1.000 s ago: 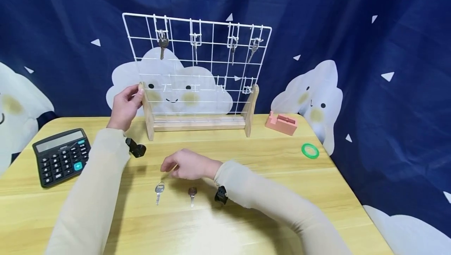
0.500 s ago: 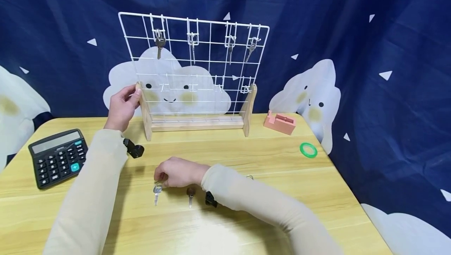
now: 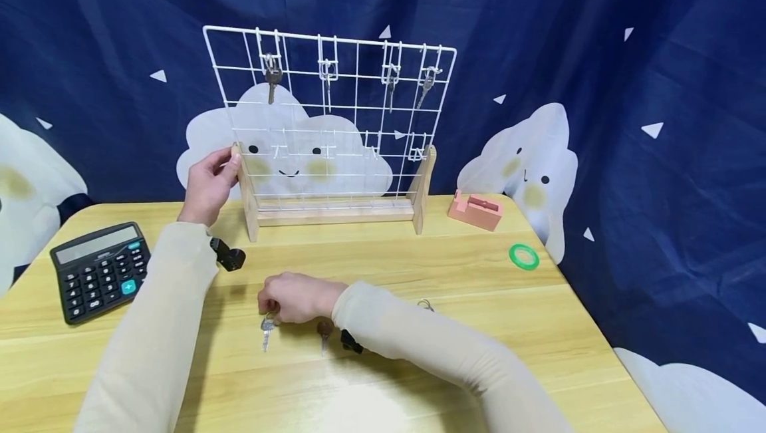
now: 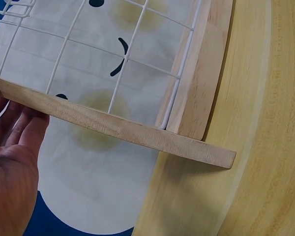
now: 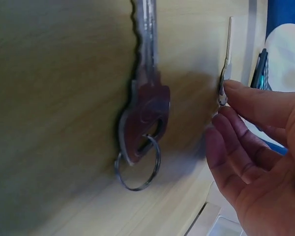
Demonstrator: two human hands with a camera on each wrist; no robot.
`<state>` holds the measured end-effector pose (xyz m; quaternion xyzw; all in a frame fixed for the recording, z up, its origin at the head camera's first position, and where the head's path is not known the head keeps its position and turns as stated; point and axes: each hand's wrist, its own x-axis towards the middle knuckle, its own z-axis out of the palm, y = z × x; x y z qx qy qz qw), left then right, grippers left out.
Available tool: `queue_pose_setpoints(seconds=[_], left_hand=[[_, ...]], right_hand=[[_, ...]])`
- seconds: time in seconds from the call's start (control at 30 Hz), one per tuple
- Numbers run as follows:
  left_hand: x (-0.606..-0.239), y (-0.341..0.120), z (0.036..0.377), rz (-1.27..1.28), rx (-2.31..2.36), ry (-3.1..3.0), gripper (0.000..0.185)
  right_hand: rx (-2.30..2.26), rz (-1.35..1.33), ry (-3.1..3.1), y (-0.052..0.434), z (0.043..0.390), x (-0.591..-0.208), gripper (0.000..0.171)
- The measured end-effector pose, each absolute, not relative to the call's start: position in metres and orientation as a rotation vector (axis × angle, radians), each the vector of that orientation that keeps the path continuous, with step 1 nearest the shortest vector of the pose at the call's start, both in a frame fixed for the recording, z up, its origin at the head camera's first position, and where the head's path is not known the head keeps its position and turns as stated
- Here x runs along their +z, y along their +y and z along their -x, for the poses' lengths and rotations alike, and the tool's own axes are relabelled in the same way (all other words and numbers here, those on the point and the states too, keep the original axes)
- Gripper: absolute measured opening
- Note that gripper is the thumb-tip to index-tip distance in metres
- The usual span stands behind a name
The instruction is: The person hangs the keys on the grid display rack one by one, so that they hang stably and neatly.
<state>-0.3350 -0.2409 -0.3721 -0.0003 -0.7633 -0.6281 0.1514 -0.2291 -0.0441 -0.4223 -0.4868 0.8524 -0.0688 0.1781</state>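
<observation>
A white wire grid rack (image 3: 335, 120) on a wooden base stands at the back of the yellow table (image 3: 419, 366). My left hand (image 3: 230, 161) grips its left wooden post (image 3: 247, 187); in the left wrist view the fingers (image 4: 19, 130) lie behind that post (image 4: 113, 125). My right hand (image 3: 266, 306) is low over the table's middle, its fingertips pinching the ring end of a silver key (image 3: 266, 332). In the right wrist view the fingers (image 5: 246, 103) close on this key (image 5: 227, 54). A brown-headed key (image 3: 324, 334) (image 5: 145, 110) lies flat just right of it, partly hidden by my wrist.
Several keys (image 3: 272, 79) hang from hooks along the rack's top row. A black calculator (image 3: 98, 270) lies at the left. A pink block (image 3: 477, 209) and a green tape ring (image 3: 524, 256) sit at the right. A small metal ring (image 3: 425, 304) shows behind my right forearm.
My right hand has moved left and down onto the silver key and now pinches its ring end. My left hand stays on the rack's post.
</observation>
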Motion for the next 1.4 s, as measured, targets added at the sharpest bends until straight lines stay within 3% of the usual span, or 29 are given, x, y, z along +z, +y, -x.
queue_pose_setpoints(seconds=[0.53, 0.97, 1.4], left_hand=[[-0.373, -0.240, 0.336, 0.004, -1.814, -2.193, 0.058], [-0.373, -0.242, 0.336, -0.005, -1.835, -2.180, 0.056], [-0.371, -0.241, 0.335, -0.019, -1.823, -2.197, 0.059]], right_hand=[[-0.285, 1.333, 2.383, -0.041, 0.235, -0.426, 0.020], [-0.786, 1.130, 2.255, -0.028, 0.244, -0.416, 0.012], [-1.080, 1.111, 2.220, -0.014, 0.255, -0.398, 0.015]])
